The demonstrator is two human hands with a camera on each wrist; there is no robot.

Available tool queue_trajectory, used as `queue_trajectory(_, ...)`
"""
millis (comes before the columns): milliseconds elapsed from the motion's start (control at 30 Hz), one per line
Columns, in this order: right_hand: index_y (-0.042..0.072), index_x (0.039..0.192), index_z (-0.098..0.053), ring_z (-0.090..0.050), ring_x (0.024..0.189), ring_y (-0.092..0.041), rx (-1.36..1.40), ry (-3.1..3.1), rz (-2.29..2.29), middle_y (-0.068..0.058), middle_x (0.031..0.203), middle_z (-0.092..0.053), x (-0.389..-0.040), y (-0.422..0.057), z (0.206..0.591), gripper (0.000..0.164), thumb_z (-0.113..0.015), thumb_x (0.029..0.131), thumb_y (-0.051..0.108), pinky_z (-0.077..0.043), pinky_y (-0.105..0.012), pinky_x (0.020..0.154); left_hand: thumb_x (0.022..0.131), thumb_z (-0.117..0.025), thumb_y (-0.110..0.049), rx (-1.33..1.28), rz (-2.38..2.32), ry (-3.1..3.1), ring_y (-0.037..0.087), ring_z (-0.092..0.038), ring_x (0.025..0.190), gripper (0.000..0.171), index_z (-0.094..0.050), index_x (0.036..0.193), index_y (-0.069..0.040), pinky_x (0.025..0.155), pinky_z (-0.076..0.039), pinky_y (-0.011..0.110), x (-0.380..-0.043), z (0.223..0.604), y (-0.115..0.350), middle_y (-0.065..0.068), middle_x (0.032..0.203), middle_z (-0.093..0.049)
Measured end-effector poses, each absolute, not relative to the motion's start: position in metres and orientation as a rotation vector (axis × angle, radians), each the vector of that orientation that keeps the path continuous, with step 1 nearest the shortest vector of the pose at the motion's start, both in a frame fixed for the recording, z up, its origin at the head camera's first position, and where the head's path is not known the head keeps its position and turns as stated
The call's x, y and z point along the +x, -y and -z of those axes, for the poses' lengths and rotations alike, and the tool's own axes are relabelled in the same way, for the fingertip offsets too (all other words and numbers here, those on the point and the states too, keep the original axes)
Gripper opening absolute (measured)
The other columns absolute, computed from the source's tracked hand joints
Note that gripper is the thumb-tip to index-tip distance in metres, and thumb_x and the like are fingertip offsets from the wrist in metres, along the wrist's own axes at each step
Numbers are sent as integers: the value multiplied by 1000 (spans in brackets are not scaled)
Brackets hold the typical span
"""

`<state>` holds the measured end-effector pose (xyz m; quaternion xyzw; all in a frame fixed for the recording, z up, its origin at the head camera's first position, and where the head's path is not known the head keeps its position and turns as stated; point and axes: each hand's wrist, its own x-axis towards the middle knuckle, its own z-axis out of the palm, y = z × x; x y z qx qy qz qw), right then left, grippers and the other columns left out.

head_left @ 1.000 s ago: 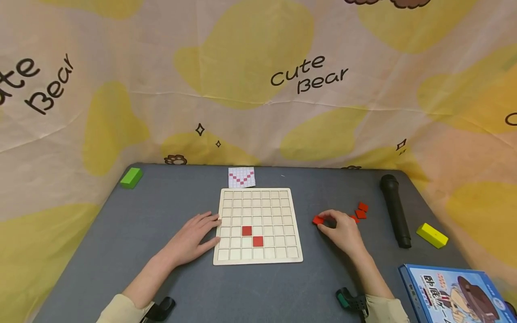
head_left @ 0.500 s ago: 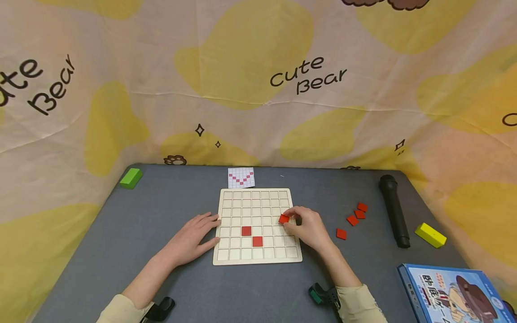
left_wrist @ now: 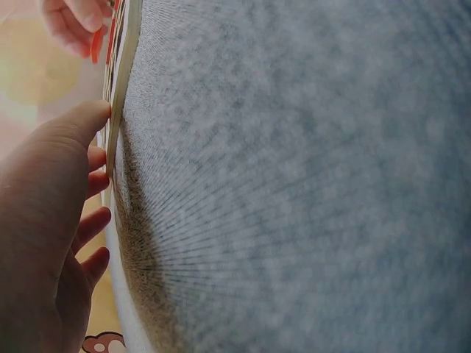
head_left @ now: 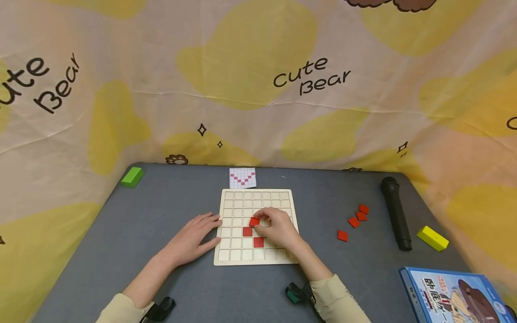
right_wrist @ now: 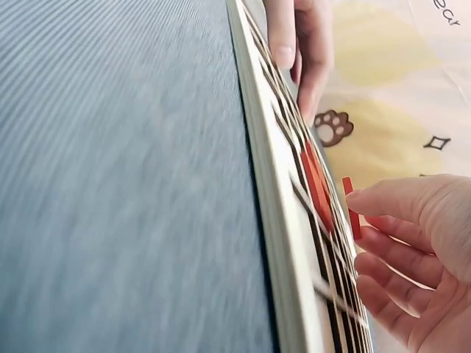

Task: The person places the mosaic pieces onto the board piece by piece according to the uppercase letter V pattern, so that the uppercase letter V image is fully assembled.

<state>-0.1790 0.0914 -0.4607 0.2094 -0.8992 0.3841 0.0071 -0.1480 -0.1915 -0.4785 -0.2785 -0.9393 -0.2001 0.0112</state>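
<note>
A pale grid board lies on the grey table, with one red square tile and a second red tile set in its cells. My right hand pinches another red tile between thumb and fingers, over the middle of the board. In the right wrist view this held tile stands on edge, a little above the board's surface. My left hand lies at the board's left edge, its fingers extended; the left wrist view shows the thumb touching that edge.
Several loose red tiles lie right of the board. Beyond them are a black microphone, a yellow block and a blue box. A pattern card lies behind the board; a green block sits at the back left.
My right hand has carried the pinched red tile leftward from the loose tiles, across the board's right edge to its middle. The left hand has stayed at the board's left edge.
</note>
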Motion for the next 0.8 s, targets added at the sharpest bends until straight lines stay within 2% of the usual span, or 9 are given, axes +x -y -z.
queue_trajectory(500,13,106,-73,-60,92,-16,778,2825,-1169,0,102,-69,-188,-55,465,22,-75,84,13,-50,-33,83,95,-64,-38,-864,639,2933,32,-38,138,51,-57,136,-9,113,-28,52,-147,476,191,10,144,-50)
queue_trajectory(800,15,104,-74,-56,87,-14,755,2864,-1086,2,98,-68,-190,-49,467,21,-74,84,15,-48,-30,78,95,-64,-37,-864,638,2932,33,-37,138,50,-58,135,-8,113,-28,53,-147,476,191,10,144,-50)
